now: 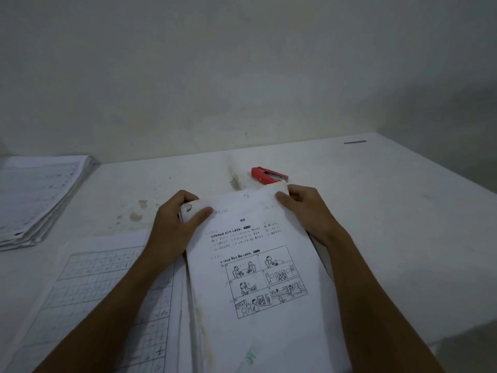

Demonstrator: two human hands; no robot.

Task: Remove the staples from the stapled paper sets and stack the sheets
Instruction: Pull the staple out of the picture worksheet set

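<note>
A stapled paper set [258, 278] with printed text and cartoon panels lies in front of me on the white table [376, 211]. My left hand [174, 224] pinches its top left corner, thumb on the top sheet, where the corner curls up. Its top right corner is gripped by my right hand [304, 208]. A red staple remover [269, 175] lies on the table just beyond the paper's top edge, touched by neither hand. I cannot make out the staple itself.
A thick stack of sheets [35, 200] sits at the far left of the table. Grid-lined worksheets [107, 292] lie under my left forearm. A short dark strip [355, 142] rests at the back right. The wall rises right behind the table.
</note>
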